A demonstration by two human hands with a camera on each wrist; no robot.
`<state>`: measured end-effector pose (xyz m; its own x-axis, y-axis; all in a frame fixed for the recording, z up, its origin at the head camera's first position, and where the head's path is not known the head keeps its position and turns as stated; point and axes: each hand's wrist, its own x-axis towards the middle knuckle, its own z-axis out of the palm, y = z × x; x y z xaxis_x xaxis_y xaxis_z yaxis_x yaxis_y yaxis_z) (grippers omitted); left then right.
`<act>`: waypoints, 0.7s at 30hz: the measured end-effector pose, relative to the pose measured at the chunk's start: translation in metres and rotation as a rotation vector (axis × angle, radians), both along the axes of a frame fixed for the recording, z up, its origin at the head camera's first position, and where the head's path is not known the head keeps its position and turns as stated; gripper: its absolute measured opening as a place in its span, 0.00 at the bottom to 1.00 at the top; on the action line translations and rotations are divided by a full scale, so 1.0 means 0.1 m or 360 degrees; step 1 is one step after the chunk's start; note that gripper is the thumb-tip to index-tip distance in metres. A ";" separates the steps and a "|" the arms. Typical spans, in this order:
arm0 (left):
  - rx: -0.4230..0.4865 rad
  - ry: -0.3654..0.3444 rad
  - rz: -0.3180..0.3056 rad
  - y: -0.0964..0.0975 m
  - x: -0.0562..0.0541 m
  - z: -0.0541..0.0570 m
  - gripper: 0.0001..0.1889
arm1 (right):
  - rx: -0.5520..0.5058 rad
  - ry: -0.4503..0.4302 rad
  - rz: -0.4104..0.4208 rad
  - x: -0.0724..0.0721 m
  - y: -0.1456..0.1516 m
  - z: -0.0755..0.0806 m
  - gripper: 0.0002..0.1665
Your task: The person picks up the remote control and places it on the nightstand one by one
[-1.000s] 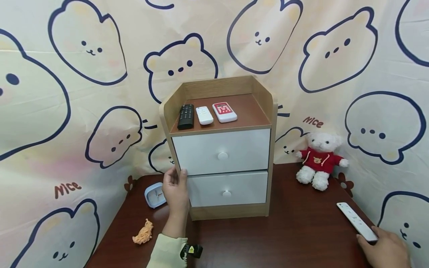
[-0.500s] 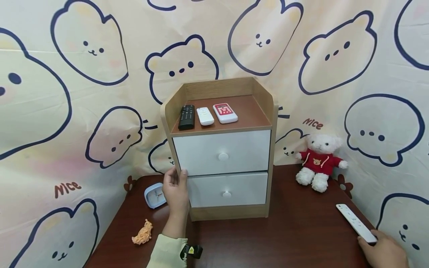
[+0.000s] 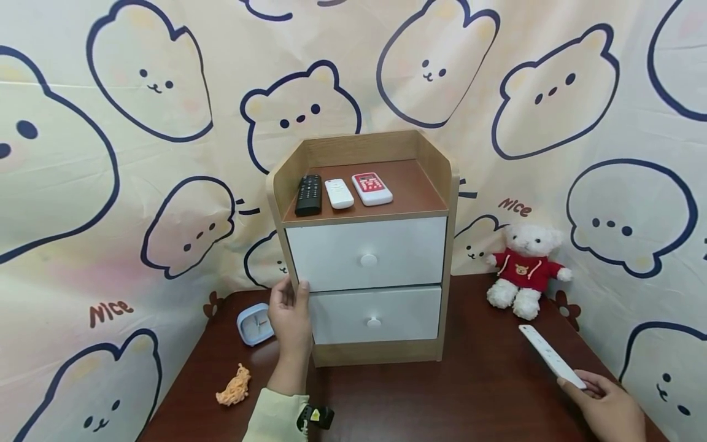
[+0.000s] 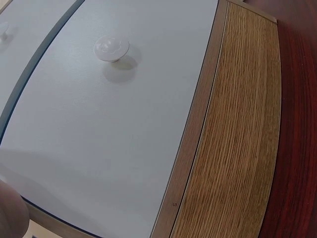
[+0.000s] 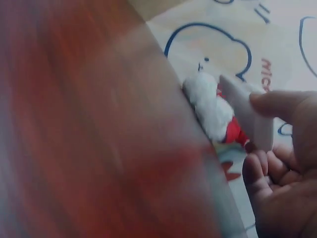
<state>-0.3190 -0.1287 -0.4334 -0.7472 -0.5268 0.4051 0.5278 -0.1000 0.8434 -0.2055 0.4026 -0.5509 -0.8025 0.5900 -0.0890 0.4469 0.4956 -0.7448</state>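
In the head view my right hand (image 3: 610,402) pinches one end of a long white remote control (image 3: 552,356) between thumb and fingers, its far end pointing toward the teddy bear. The right wrist view is blurred; the thumb (image 5: 277,103) lies on the white remote (image 5: 260,121). My left hand (image 3: 291,316) holds the left edge of a small wooden drawer cabinet (image 3: 378,353), thumb at the front and fingers round the side. Only a fingertip (image 4: 11,213) shows in the left wrist view, beside a white drawer front (image 4: 109,129). Both drawers are closed.
On the cabinet's top lie a black remote (image 3: 309,195), a small white remote (image 3: 339,194) and a red-and-white device (image 3: 372,188). A blue clock (image 3: 255,324) and an orange stringy bundle (image 3: 234,385) lie left. A white teddy bear (image 3: 526,270) sits right on the dark table (image 3: 475,393).
My right hand has moved left with the white remote, toward the space in front of the teddy bear. The left hand stays at the cabinet's edge. The head view has shifted slightly.
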 end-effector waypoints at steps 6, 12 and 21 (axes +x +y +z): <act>-0.0008 -0.0001 0.0001 0.00 0.01 0.01 0.19 | -0.0211 0.0143 0.0005 -0.07 -0.34 0.18 0.51; -0.0005 -0.0020 0.0026 0.01 0.01 -0.01 0.18 | -0.0448 0.0536 0.0075 0.02 -0.69 0.37 0.37; 0.0009 0.0017 0.0016 0.01 -0.01 -0.02 0.18 | -0.1176 0.1376 0.0361 0.07 -1.25 0.86 0.23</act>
